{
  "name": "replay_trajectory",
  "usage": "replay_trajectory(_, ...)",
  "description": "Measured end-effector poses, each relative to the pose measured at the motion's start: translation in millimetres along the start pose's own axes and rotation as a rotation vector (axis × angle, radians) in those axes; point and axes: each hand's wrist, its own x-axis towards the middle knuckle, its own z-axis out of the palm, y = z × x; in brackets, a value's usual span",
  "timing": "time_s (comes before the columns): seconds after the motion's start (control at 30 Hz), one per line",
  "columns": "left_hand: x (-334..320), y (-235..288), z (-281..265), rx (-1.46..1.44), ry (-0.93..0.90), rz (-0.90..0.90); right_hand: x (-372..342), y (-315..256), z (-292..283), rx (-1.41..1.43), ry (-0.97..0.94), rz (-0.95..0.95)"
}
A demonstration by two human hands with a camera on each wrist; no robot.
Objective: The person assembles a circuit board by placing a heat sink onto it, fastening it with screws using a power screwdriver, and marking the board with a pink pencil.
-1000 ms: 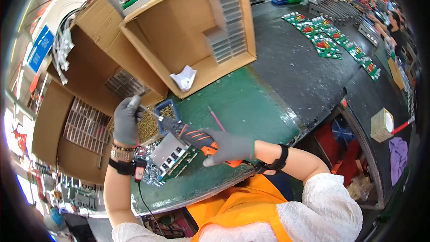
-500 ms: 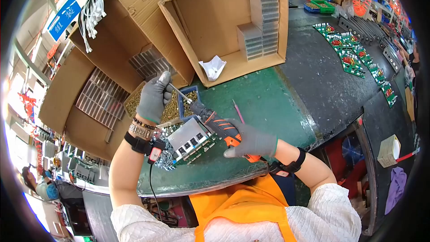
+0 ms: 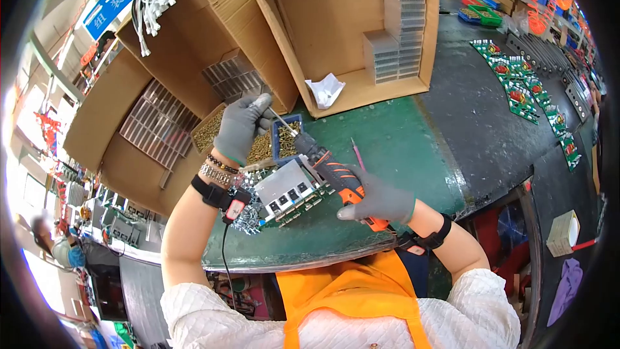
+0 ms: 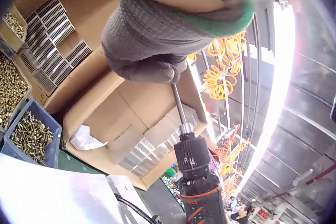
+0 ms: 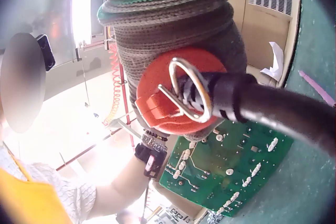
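Note:
My gloved right hand (image 3: 381, 199) grips a black and orange electric screwdriver (image 3: 336, 173), its bit aimed up and left. At the far end of the bit (image 4: 179, 106), my gloved left hand (image 3: 239, 132) has its fingers curled in and pinches the tip; whatever sits at the tip is hidden by the fingers. Below the tool lies a green circuit board (image 5: 231, 158) with a silver metal plate (image 3: 281, 182) and several black parts along its edge. Silver screws (image 3: 248, 218) are heaped beside it, under my left wrist.
A blue bin (image 3: 276, 145) of brass-coloured screws stands behind the board, with more screws (image 3: 258, 150) left of it. Cardboard boxes (image 3: 323, 32) holding finned metal parts rise behind. A pink pen-like stick (image 3: 357, 154) lies on the green mat, and circuit boards (image 3: 520, 94) lie farther right.
The head view has swung, so the scene sits farther right and the boxes higher. My left hand stays at the bit's tip and my right hand keeps its grip on the screwdriver.

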Motion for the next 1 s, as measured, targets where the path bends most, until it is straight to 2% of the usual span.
replay_trajectory(0.1,2.2,-1.4,-6.0,-0.03,-0.03,-0.043,0.7,0.7,0.9,-0.098,0.028,-0.035)
replay_trajectory(0.27,1.5,5.5,-7.5,0.009,-0.044,-0.09,-1.2,2.3,0.4,-0.022,0.015,-0.033)
replay_trajectory(0.33,-1.0,11.2,-8.1,0.194,-0.099,0.034,-0.3,2.9,-0.7,-0.036,0.014,-0.032)
replay_trajectory(0.37,-1.6,10.0,-7.8,0.193,-0.099,0.031,-0.2,3.6,-1.0,-0.049,0.012,-0.03)
replay_trajectory(0.47,-3.9,1.2,-10.6,0.094,-0.099,0.031,-2.0,-1.2,2.5,-0.066,0.049,-0.005)
replay_trajectory(0.53,-1.3,-7.1,-14.1,-0.173,-0.219,0.0,-0.9,-0.8,1.4,-0.058,0.035,-0.017)
replay_trajectory(0.57,-1.2,-8.6,-15.6,-0.173,-0.217,0.001,-0.8,-0.4,1.2,-0.047,0.026,-0.026)
replay_trajectory(0.63,-9.8,2.7,-4.0,0.092,-0.233,-0.049,-1.7,-2.6,2.0,-0.031,0.021,-0.022)
replay_trajectory(0.67,-11.4,-2.6,-0.9,0.089,-0.231,-0.052,-2.6,-3.0,2.5,-0.013,0.017,-0.016)
replay_trajectory(0.73,-20.6,-14.2,7.4,0.871,-0.538,0.135,1.1,1.5,2.4,-0.018,0.023,-0.038)
replay_trajectory(0.77,-28.6,-20.8,14.6,0.773,-0.644,0.265,3.1,4.5,2.5,-0.022,0.03,-0.062)
replay_trajectory(0.8,-33.2,-16.7,26.2,0.765,-0.646,0.252,4.1,7.3,3.6,-0.018,0.026,-0.049)
replay_trajectory(0.87,-45.1,-1.7,48.3,1.002,-0.692,-0.132,4.2,15.1,8.9,-0.018,0.135,-0.126)
replay_trajectory(0.9,-55.7,5.7,54.1,1.011,-0.554,-0.041,-1.2,15.0,13.7,0.006,0.192,-0.151)
replay_trajectory(0.93,-41.5,-13.9,47.6,0.932,-0.628,-0.005,-9.6,24.6,15.6,0.007,0.185,-0.123)
replay_trajectory(1.0,-23.4,-31.2,35.5,0.955,-0.675,0.001,-33.6,46.1,15.5,-0.127,0.351,-0.197)
